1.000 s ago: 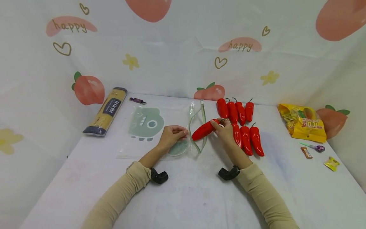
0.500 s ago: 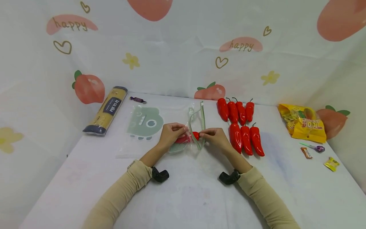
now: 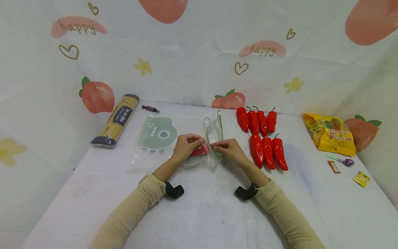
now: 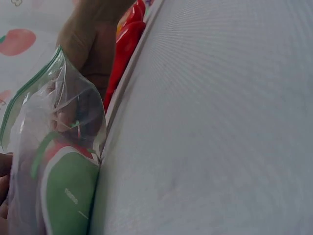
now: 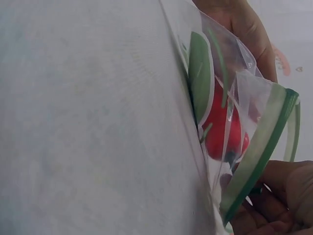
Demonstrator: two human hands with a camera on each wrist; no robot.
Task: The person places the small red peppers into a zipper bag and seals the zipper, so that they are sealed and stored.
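Observation:
A clear zip bag with a green monster print lies flat, its green-edged mouth parted toward the right. My left hand pinches the bag's upper layer near that mouth. A red chili pepper is inside the bag, its stem end toward the opening; the left fingers partly cover it. At the mouth, my right hand has its fingertips inside and pinches the pepper at its stem end. In the right wrist view the pepper shows through the plastic, with the right hand by the green zip strip.
Several red chili peppers lie in two rows right of the bag. A spaghetti pack and a dark wrapped candy are at the back left. On the right are a yellow candy bag, a lollipop and two small candies.
My right hand has moved left and carried the chili pepper from outside the mouth into the zip bag. The left hand keeps its hold on the bag with little movement.

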